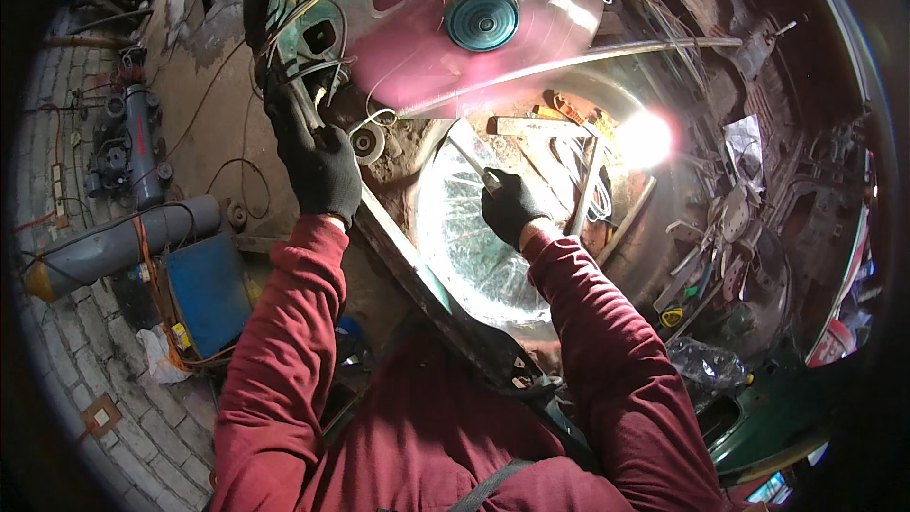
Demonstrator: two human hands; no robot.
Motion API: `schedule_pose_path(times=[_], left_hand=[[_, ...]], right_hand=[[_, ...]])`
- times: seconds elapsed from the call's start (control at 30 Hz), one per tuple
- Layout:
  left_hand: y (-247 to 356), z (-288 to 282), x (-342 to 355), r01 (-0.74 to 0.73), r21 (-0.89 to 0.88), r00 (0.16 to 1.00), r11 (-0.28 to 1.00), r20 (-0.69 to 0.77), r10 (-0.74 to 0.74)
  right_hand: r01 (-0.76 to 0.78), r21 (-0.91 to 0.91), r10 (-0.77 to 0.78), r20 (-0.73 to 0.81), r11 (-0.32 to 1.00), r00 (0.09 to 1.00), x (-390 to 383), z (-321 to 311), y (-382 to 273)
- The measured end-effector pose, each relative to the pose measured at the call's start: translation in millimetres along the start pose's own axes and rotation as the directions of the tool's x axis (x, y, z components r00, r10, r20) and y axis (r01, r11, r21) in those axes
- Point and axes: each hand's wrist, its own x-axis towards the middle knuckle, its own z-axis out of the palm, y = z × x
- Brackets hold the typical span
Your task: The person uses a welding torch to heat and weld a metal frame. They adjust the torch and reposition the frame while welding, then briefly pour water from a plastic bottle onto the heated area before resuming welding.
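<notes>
My left hand (315, 166), in a black glove, is closed on a dark metal bar (303, 99) along the frame edge of a green and pink car body (431, 76), beside loose wires. My right hand (512, 204), also gloved in black, is closed on a thin metal tool (471, 154) that points up-left over a bright, round metal well (474, 246). A lit lamp (645, 139) glows to the right, near wooden sticks (528, 125), an orange-handled tool (569, 106) and coiled cable (592, 190).
Metal brackets (730, 228), a plastic bottle (706, 365) and a yellow tape measure (672, 317) lie at the right. On the left are a grey gas cylinder (118, 246), an upright grey machine (142, 142), a blue box (209, 294) and hoses on a paved floor (123, 379).
</notes>
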Motion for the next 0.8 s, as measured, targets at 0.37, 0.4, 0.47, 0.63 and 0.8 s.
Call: schedule_pose_path(times=[0.37, 0.4, 0.47, 0.63, 0.8], left_hand=[[-1.6, -4.7, -3.0, 0.061, -0.126, 0.997, 0.990, 0.044, -0.056], [-0.2, -3.7, -0.8, 0.054, -0.129, 0.998, 0.990, 0.040, -0.049], [4.0, -3.9, 1.9, 0.041, -0.133, 0.999, 0.990, 0.033, -0.037], [7.4, -7.6, -1.8, 0.089, -0.184, 0.995, 0.979, 0.064, -0.079], [2.4, -0.6, -4.0, 0.026, -0.019, 1.000, 0.999, 0.010, -0.026]], right_hand=[[-0.070, -0.115, 0.092, 0.201, 0.991, 0.975, 8.4, 4.3, -13.6], [-0.084, -0.093, 0.098, 0.156, 0.992, 0.983, 8.4, -1.8, -21.0], [-0.211, -0.049, 0.216, 0.175, 0.976, 0.961, 14.6, -10.9, -29.4], [-0.161, -0.083, 0.178, 0.274, 0.983, 0.945, 16.0, 3.9, -4.7], [0.143, -0.565, -0.048, 0.180, 0.813, 0.983, 17.5, 27.3, 37.4]])
